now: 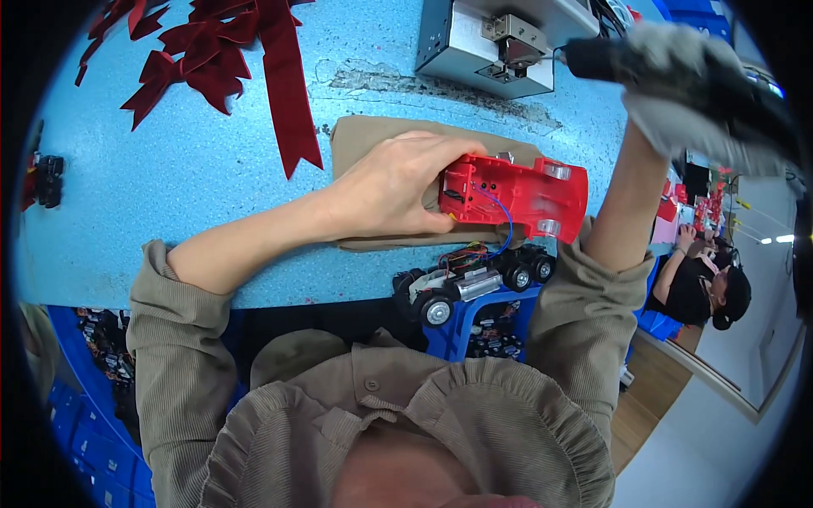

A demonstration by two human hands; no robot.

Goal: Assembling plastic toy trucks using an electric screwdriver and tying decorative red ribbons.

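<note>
My left hand [385,182] is closed around one end of a red plastic toy truck body [525,190], its hollow underside facing up. The body rests over a folded brown cloth [360,135]. From inside it a blue wire [510,222] runs down to a black wheeled toy chassis [478,284], which sits at the table's near edge. Up at the right, my right hand [677,110], in a pale glove and blurred by motion, grips a black electric screwdriver [597,61]. The tool is raised well away from the truck body.
Dark red velvet bows [195,68] lie at the far left. A metal box-shaped machine [487,46] stands at the back. Another toy part [47,179] sits at the left edge. Blue bins [461,326] hold black parts below the table. At the right, a person [703,284] works.
</note>
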